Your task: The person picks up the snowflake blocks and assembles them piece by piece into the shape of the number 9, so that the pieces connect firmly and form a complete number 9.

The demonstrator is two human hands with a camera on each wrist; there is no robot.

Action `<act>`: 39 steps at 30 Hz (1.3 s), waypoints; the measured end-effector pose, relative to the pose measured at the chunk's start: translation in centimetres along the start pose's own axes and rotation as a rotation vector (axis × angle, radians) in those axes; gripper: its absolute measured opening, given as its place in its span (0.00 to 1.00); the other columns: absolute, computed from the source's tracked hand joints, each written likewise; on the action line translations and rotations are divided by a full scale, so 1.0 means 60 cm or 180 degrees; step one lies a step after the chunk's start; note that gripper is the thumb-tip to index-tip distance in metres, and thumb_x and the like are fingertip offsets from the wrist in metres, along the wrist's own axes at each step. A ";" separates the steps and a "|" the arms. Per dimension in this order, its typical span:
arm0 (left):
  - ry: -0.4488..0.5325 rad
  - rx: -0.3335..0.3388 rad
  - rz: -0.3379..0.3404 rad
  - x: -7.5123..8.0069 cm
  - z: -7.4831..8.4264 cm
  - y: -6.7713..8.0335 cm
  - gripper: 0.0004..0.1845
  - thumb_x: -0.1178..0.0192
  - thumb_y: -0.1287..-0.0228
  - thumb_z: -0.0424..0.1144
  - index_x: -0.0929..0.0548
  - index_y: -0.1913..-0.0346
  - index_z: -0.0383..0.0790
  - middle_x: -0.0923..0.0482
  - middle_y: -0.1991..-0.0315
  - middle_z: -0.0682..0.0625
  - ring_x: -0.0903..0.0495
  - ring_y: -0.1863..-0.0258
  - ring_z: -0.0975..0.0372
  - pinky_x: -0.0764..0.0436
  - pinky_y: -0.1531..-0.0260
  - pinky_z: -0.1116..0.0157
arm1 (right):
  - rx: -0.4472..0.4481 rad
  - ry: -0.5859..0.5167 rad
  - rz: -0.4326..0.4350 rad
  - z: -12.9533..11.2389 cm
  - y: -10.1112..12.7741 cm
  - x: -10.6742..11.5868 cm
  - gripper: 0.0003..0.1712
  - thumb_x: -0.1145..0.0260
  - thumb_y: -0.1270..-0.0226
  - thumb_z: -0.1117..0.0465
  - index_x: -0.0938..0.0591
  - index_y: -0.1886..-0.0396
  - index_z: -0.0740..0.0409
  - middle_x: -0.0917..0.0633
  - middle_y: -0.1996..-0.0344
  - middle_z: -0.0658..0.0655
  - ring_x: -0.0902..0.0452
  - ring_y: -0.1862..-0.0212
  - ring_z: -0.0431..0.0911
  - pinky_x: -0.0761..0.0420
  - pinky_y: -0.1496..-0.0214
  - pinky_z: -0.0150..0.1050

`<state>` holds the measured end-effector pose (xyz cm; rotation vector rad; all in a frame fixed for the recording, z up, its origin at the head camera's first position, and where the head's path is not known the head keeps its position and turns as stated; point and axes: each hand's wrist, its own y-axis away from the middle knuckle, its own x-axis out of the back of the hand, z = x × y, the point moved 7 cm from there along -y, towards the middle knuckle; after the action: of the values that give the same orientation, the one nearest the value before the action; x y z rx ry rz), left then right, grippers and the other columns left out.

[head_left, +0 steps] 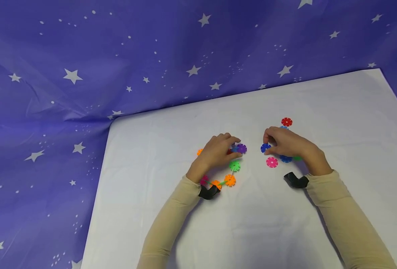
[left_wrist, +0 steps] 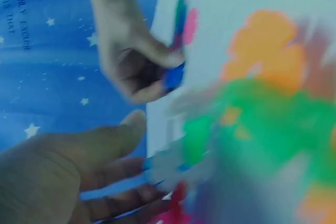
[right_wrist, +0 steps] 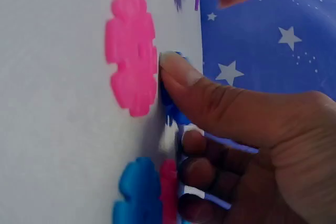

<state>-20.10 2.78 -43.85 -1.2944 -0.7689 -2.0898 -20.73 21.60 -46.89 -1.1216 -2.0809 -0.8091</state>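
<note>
My left hand (head_left: 232, 149) grips the top end of a ring of linked snowflake discs (head_left: 230, 180), next to its purple disc (head_left: 241, 148). Green (head_left: 234, 165), orange and pink discs of the ring curve back under the wrist. The left wrist view is blurred, showing green and orange discs (left_wrist: 262, 103). My right hand (head_left: 268, 146) pinches a dark blue disc (head_left: 264, 148) between thumb and fingers, low over the table. In the right wrist view the thumb (right_wrist: 178, 72) presses that blue disc (right_wrist: 170, 106), just beside a loose pink disc (right_wrist: 131, 53).
Loose discs lie around the right hand: pink (head_left: 272, 162), blue (head_left: 285, 159), green (head_left: 297, 158) and red (head_left: 287, 121). All sit on a white table sheet (head_left: 252, 224). A purple starry cloth (head_left: 84, 74) hangs behind and to the left.
</note>
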 end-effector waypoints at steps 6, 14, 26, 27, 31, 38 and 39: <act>-0.0007 0.0174 0.0225 -0.018 -0.008 -0.004 0.26 0.38 0.34 0.55 0.22 0.38 0.46 0.21 0.50 0.51 0.24 0.52 0.59 0.27 0.47 0.60 | 0.0025 -0.0210 0.0157 -0.004 -0.010 -0.005 0.13 0.27 0.40 0.58 0.24 0.65 0.56 0.27 0.77 0.52 0.32 0.71 0.45 0.32 0.68 0.35; 0.0162 0.0038 0.0491 -0.030 -0.012 -0.010 0.23 0.36 0.36 0.53 0.19 0.42 0.48 0.18 0.56 0.54 0.23 0.59 0.64 0.28 0.56 0.64 | 0.0240 -0.0269 0.0197 -0.015 -0.014 -0.016 0.09 0.29 0.37 0.60 0.22 0.65 0.55 0.28 0.80 0.49 0.33 0.75 0.43 0.32 0.71 0.33; 0.0916 -0.0144 0.0476 -0.046 -0.028 -0.020 0.20 0.33 0.37 0.47 0.18 0.45 0.45 0.20 0.59 0.55 0.26 0.63 0.66 0.27 0.59 0.71 | 0.0429 -0.0264 0.0173 -0.026 -0.023 -0.029 0.05 0.31 0.37 0.64 0.20 0.64 0.55 0.25 0.78 0.47 0.32 0.74 0.41 0.29 0.71 0.32; 0.0933 -0.0165 0.0486 -0.046 -0.030 -0.020 0.20 0.33 0.37 0.47 0.18 0.45 0.44 0.20 0.59 0.55 0.26 0.63 0.66 0.27 0.59 0.71 | 0.0428 -0.0272 0.0166 -0.029 -0.024 -0.029 0.05 0.31 0.37 0.64 0.20 0.64 0.55 0.25 0.78 0.48 0.32 0.74 0.41 0.29 0.71 0.32; 0.0969 -0.0246 0.0465 -0.046 -0.033 -0.020 0.20 0.34 0.37 0.46 0.18 0.44 0.44 0.20 0.60 0.54 0.27 0.64 0.65 0.28 0.60 0.71 | 0.0460 -0.0245 0.0153 -0.040 -0.024 -0.030 0.04 0.31 0.36 0.64 0.19 0.63 0.55 0.24 0.79 0.48 0.32 0.74 0.41 0.30 0.71 0.32; 0.1028 -0.0369 0.0446 -0.045 -0.032 -0.021 0.20 0.33 0.37 0.45 0.18 0.44 0.42 0.20 0.61 0.53 0.27 0.65 0.65 0.27 0.61 0.72 | 0.0466 -0.0159 0.0233 -0.048 -0.026 -0.030 0.03 0.32 0.36 0.65 0.18 0.64 0.55 0.25 0.80 0.47 0.33 0.75 0.40 0.31 0.72 0.33; 0.1038 -0.0380 0.0442 -0.045 -0.032 -0.022 0.20 0.33 0.37 0.45 0.18 0.45 0.42 0.20 0.61 0.53 0.27 0.65 0.65 0.28 0.61 0.72 | 0.0481 -0.0157 0.0242 -0.049 -0.026 -0.031 0.03 0.32 0.36 0.65 0.19 0.64 0.55 0.25 0.80 0.47 0.33 0.75 0.40 0.31 0.71 0.33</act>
<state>-21.13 2.74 -47.23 -0.9973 -0.4071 -2.1840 -20.60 17.78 -46.85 -1.1404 -2.0881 -0.5833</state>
